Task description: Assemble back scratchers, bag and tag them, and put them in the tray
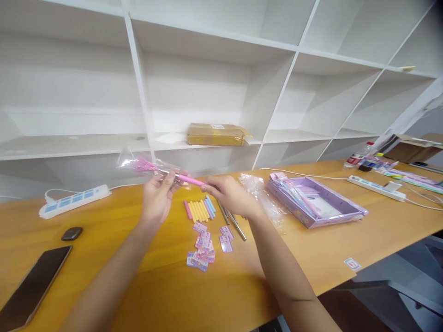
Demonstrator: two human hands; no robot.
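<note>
A pink, pen-like stick [191,180] with a silver metal section is stretched between my hands above the table. My left hand [157,194] pinches its silver section, beside a pink topper [144,165] inside clear plastic wrap [126,160]. The fingers of my right hand [229,193] are closed on its pink lower end. Below lie a row of pink, yellow, purple and blue tubes [199,210], a loose pile of small printed cards [204,251], and several silver metal rods [238,227], partly hidden by my right hand.
Crumpled clear plastic [259,193] lies beside a purple tray [313,224] of wrapped pens. Power strips [76,201] sit at both sides. A phone [34,286] and small black case [72,234] are at left. A cardboard box [216,136] rests on the white shelf [207,30].
</note>
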